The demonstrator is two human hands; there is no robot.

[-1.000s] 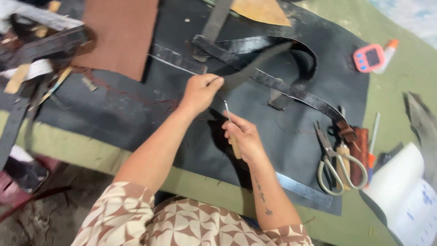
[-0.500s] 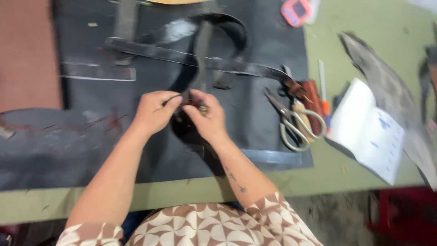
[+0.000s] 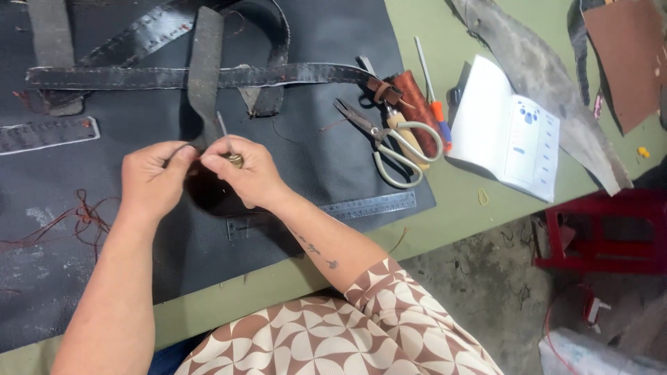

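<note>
Where the patterned sleeves enter at the bottom edge, the scene is listed outward from the body.

Left hand: the left hand (image 3: 154, 182) is closed in a pinch on the lower end of a dark leather strap (image 3: 205, 73), over a small dark brown leather piece (image 3: 212, 198).
Right hand: the right hand (image 3: 249, 173) is curled shut around an awl (image 3: 225, 142), whose thin metal shaft is pointed up beside the strap; the two hands are nearly touching.
Work surface: a large black leather sheet (image 3: 326, 149) is spread on a green table (image 3: 458, 208), and a metal ruler (image 3: 368, 207) is laid along the sheet's near edge.
Thread: loose reddish thread (image 3: 80, 217) is seen on the sheet, left of the left hand.
Tools to the right: cream-handled scissors (image 3: 392, 142) are laid partly open, just beside a brown leather roll (image 3: 415, 107) and an orange-handled tool (image 3: 436, 104).
Paper: an open white booklet (image 3: 507, 132) is placed further right.
Far edge: a long stitched strap (image 3: 201, 75) is laid across the sheet.
</note>
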